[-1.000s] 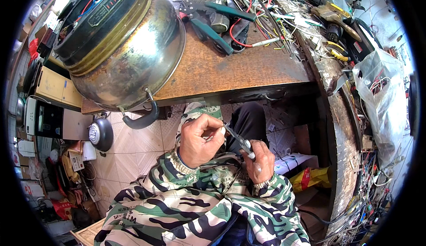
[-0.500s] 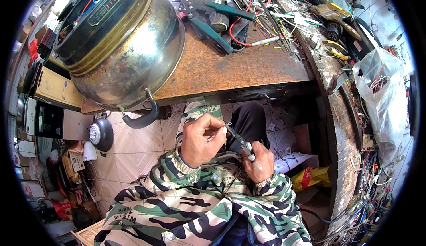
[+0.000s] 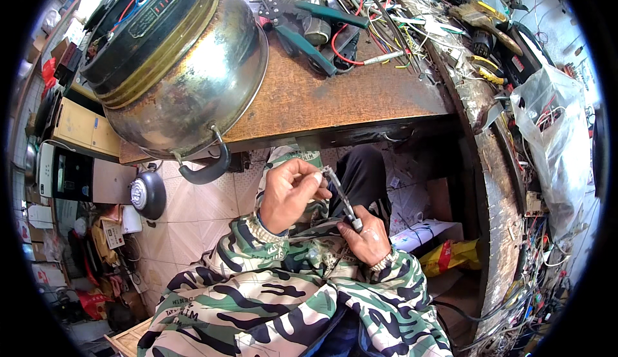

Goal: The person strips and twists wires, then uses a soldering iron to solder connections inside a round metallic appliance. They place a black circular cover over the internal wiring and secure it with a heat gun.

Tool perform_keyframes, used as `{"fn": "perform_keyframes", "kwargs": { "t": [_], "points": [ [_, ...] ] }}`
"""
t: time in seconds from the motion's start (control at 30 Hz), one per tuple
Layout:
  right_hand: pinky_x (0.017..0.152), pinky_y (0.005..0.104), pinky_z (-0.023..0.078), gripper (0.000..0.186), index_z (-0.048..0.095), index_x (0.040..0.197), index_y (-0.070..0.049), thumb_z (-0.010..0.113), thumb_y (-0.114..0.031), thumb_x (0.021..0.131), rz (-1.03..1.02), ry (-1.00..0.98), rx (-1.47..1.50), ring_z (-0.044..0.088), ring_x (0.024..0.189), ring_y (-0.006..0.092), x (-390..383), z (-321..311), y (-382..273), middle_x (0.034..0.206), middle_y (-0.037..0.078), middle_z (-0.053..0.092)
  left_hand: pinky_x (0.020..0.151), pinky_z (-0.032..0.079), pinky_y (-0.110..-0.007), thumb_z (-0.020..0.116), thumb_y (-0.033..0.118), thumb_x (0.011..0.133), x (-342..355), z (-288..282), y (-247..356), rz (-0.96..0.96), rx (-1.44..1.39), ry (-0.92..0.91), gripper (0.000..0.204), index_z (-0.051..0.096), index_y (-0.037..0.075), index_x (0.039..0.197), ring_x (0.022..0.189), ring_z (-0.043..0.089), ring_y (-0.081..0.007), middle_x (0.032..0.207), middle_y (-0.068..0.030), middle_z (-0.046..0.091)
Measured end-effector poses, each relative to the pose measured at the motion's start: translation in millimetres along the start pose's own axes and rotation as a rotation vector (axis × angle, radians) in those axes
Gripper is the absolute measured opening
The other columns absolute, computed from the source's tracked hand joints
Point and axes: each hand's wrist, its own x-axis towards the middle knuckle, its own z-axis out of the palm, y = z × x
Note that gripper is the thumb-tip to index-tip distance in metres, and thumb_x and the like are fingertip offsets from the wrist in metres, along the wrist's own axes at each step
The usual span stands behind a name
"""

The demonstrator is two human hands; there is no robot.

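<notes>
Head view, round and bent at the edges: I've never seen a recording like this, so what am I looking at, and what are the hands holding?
A camera on the person's head looks down through a fisheye lens, so straight edges curve. The camouflage sleeves are the person's own. The left hand pinches one end of a thin dark tool; the right hand grips its other end, above the lap. On the wooden bench lie a dented metal pot, green-handled pliers and tangled wires.
</notes>
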Motion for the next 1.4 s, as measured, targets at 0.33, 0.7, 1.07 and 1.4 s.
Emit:
{"fn": "perform_keyframes", "kwargs": {
  "t": [0.33, 0.7, 1.07, 1.4],
  "points": [
    [0.078, 0.0481, 0.053, 0.034, 0.065, 0.113, 0.004, 0.07, -0.025, 0.096, 0.058, -0.143, 0.096, 0.071, 0.09, 0.0479, -4.6, -8.0, -1.5, 0.091, 0.03, 0.071, 0.074, 0.063, -0.032, 0.064, 0.012, 0.102, -2.2, -6.0, 3.1, -0.116, -0.18, 0.015, 0.017, 0.065, -0.004, 0.105, 0.08, 0.075, -0.0192, 0.096, -0.0129, 0.073],
    [0.075, 0.0497, 0.053, 0.029, 0.066, 0.11, 0.001, 0.07, -0.022, 0.095, 0.034, -0.111, 0.075, 0.069, 0.091, 0.0496, -5.4, -4.6, -8.4, 0.091, 0.028, 0.071, 0.069, 0.061, -0.028, 0.065, 0.008, 0.101, -5.3, 1.2, 0.2, -0.011, 0.002, 0.015, 0.015, 0.064, -0.007, 0.101, 0.077, 0.073, -0.0152, 0.09, -0.0102, 0.072],
    [0.074, 0.0463, 0.055, 0.031, 0.068, 0.115, 0.002, 0.068, -0.023, 0.097, 0.053, -0.157, 0.049, 0.073, 0.084, 0.0438, -4.0, -4.9, -10.3, 0.086, 0.025, 0.073, 0.064, 0.058, -0.027, 0.066, 0.006, 0.099, -5.4, 4.6, -2.8, 0.065, 0.167, 0.04, 0.014, 0.064, -0.008, 0.097, 0.072, 0.073, -0.0144, 0.082, -0.01, 0.072],
    [0.073, 0.0463, 0.055, 0.034, 0.068, 0.114, 0.002, 0.068, -0.026, 0.096, 0.051, -0.173, 0.055, 0.074, 0.082, 0.0427, -3.5, -3.5, -5.6, 0.083, 0.025, 0.073, 0.063, 0.057, -0.027, 0.066, 0.007, 0.099, -3.8, 4.4, -1.4, 0.064, 0.124, 0.062, 0.014, 0.063, -0.007, 0.095, 0.07, 0.072, -0.0137, 0.081, -0.0089, 0.071]
  ]
}}
